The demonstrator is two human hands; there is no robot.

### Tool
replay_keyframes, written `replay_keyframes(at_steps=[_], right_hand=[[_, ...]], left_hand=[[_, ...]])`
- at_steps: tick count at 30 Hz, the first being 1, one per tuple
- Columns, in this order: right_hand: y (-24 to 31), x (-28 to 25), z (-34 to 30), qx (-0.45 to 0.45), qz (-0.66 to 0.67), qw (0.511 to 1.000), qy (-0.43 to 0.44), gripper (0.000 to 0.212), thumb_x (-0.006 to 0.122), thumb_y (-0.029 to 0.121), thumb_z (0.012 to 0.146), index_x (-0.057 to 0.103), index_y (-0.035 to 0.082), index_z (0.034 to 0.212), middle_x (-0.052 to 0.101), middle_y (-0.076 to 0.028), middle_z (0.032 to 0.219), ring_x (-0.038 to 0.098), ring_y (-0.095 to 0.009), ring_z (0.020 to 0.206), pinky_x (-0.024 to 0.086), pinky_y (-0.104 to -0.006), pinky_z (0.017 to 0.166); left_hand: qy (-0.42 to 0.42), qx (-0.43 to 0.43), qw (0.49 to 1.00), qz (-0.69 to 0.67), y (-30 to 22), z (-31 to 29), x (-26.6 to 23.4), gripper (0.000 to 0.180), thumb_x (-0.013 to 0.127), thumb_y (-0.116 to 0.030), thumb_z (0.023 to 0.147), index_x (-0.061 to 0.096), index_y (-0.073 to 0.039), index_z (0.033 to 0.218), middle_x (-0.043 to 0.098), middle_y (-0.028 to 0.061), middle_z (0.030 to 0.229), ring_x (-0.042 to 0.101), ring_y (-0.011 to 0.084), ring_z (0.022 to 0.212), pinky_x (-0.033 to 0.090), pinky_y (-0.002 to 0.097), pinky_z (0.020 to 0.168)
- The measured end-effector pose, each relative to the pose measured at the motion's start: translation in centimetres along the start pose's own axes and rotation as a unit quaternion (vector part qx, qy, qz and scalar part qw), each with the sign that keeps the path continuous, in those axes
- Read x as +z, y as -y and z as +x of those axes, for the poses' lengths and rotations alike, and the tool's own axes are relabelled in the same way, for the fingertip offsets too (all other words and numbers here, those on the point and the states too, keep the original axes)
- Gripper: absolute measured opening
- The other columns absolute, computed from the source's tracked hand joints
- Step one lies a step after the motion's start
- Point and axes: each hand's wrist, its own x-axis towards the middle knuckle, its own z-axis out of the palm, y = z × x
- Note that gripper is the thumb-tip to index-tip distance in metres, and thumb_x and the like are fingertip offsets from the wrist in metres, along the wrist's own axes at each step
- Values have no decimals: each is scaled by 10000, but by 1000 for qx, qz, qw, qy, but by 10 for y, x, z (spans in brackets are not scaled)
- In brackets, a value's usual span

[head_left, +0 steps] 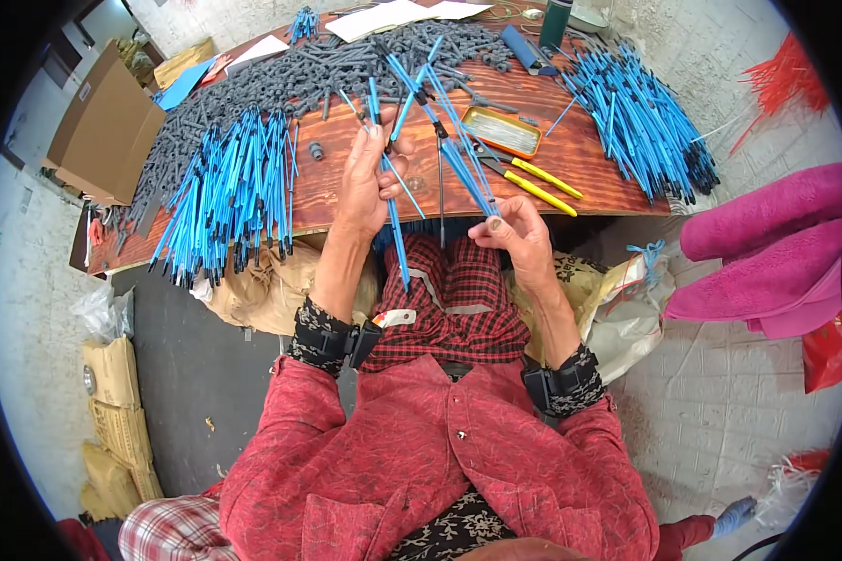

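Note:
My left hand (370, 178), raised over the front edge of the table, pinches thin blue rods with black joints (399, 245). One long rod hangs down past that hand toward my lap. Lower and to the right, the fingers of my right hand (519, 238) are closed on the lower ends of another set of blue rods (460, 166). Their upper parts slant up to the left and cross other rods near the left hand. A dark thin rod (442, 182) dangles between the hands. Which rods are joined at the crossing I cannot tell.
Blue rods are heaped on the table's left (239, 187) and right (631, 117). Behind lies a pile of grey plastic pieces (346, 65). Yellow-handled pliers (538, 182) rest beside an orange-rimmed tin (503, 131). A cardboard box (108, 126) stands left; pink cloth (767, 252) hangs right.

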Motion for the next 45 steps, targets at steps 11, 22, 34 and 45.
replay_keyframes(at_steps=[11, 22, 34, 45], right_hand=[[-36, 15, 3, -40, 69, 996, -35, 194, 698, 126, 942, 558, 45, 1049, 668, -103, 1107, 658, -163, 1021, 550, -304, 876], [-59, 1, -4, 70, -40, 992, -102, 200, 740, 135, 902, 553, 72, 935, 667, -49, 958, 658, -93, 807, 535, -222, 666], [-67, -10, -7, 118, 3, 990, -77, 200, 733, 189, 913, 603, 52, 979, 654, -14, 821, 565, -50, 634, 465, -205, 575], [-71, -7, -10, 75, 21, 992, -97, 161, 657, 187, 965, 582, 52, 1010, 685, -53, 928, 594, -67, 687, 493, -229, 623]], left_hand=[[-41, -51, 994, -89, 27, 6, -9, 398, 562, -220, 1030, 521, -26, 1375, 610, -6, 1115, 632, 180, 989, 571, 432, 900], [-165, -21, 971, 174, 44, 14, -50, 158, 736, -176, 922, 668, -71, 1020, 640, -50, 805, 496, 19, 588, 406, 167, 535], [-154, -62, 978, 124, 42, 19, -64, 158, 719, -185, 935, 571, -131, 959, 575, -68, 735, 538, 30, 604, 433, 177, 510], [-188, -30, 973, 131, 52, 22, -73, 192, 758, -174, 900, 616, -89, 998, 642, -11, 843, 598, 68, 671, 506, 201, 592]])
